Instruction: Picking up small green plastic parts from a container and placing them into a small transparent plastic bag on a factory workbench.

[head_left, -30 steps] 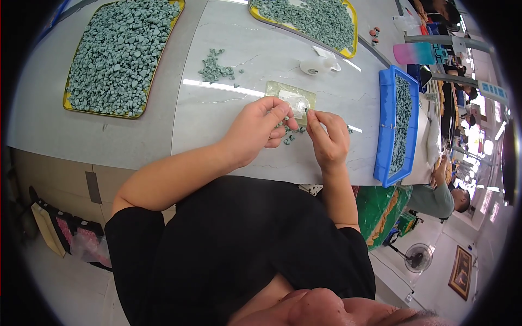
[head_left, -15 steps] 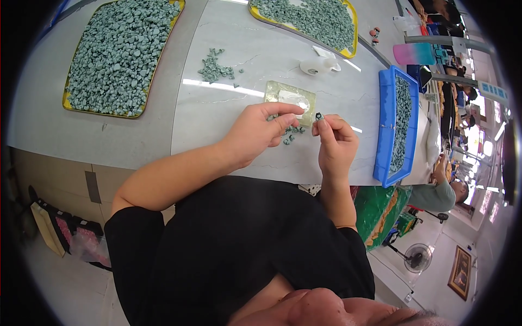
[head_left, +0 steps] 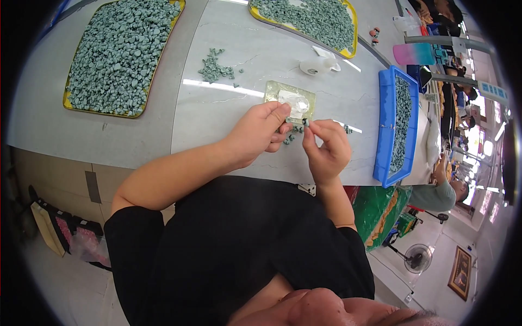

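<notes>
My right hand (head_left: pixel 329 151) pinches a small grey-green piece (head_left: pixel 305 123) with a dark spot between thumb and forefinger. My left hand (head_left: pixel 262 128) is just to its left, thumb pressed down on curled fingers; anything in that pinch is too hidden to make out. Just beyond both hands lies a yellowish translucent slab (head_left: pixel 275 87) with a white, glossy patch in its middle. Several loose grey-green pieces (head_left: pixel 289 139) lie on the table between the hands, partly covered by them. A few more pieces (head_left: pixel 348 129) rest right of my right hand.
A small heap of pieces (head_left: pixel 215 69) and a white bottle (head_left: pixel 315 66) stand farther back. Yellow-rimmed trays (head_left: pixel 142 111) (head_left: pixel 354 27) full of pieces lie at left and back. A blue bin (head_left: pixel 385 125) with more is at right. Other people work beyond.
My right hand has moved left with its piece, close to my left hand. The left hand's thumb and fingers have closed together. Pieces now show right of my right hand.
</notes>
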The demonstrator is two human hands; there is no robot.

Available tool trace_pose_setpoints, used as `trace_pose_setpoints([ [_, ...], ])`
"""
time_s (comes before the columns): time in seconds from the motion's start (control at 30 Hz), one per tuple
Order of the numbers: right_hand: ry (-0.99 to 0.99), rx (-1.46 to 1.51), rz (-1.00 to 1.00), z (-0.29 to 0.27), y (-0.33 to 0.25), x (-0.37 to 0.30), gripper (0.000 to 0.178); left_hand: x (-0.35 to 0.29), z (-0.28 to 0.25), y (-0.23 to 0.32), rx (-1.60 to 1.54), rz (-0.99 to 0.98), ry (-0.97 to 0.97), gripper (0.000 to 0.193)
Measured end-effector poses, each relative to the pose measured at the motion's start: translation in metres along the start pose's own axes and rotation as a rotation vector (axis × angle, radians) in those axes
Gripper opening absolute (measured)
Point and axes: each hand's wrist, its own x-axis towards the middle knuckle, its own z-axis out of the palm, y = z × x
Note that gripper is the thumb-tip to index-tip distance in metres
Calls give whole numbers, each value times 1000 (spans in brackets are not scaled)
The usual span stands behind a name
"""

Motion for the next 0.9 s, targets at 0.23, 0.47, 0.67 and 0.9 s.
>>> trace_pose_setpoints([
  [0.23, -17, -151, -345, 6, 4, 4, 27, 0, -1, -1, 58, 9, 14, 24],
  [0.47, -60, -230, -518, 11, 8, 7, 27, -1, -4, -2, 72, 12, 26, 26],
  [0.67, -83, -241, -562, 15, 9, 5, 25, -3, -8, -2, 92, 25, 36, 28],
  [0.9, -64, -269, -629, 19, 9, 3, 23, -9, -5, -2, 123, 79, 67, 28],
])
